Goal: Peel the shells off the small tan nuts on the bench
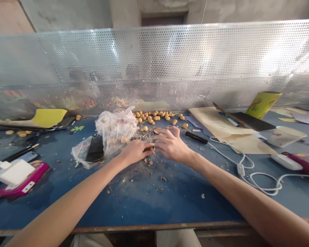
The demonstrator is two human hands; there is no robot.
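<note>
My left hand [136,152] is closed, pinching a small round brown fruit [150,148] with a dark spot, low over the table. Close beside it on the right, my right hand [172,144] has its fingers bent and apart, with the index finger raised; its thumb is hidden. Its fingertips are very near the fruit, and whether they touch it is unclear. Shell bits and crumbs litter the blue table [170,202] around both hands. Beyond them, many round yellow-brown fruits [159,116] lie heaped along the perforated metal screen [170,68].
A clear plastic bag [115,128] stands left of my hands, beside a dark phone-like object [95,148]. At right are a black cylinder [196,137], a white cable [257,187], brown paper [216,121] and a white cup [285,136]. A pink power strip [28,181] with a white plug lies far left.
</note>
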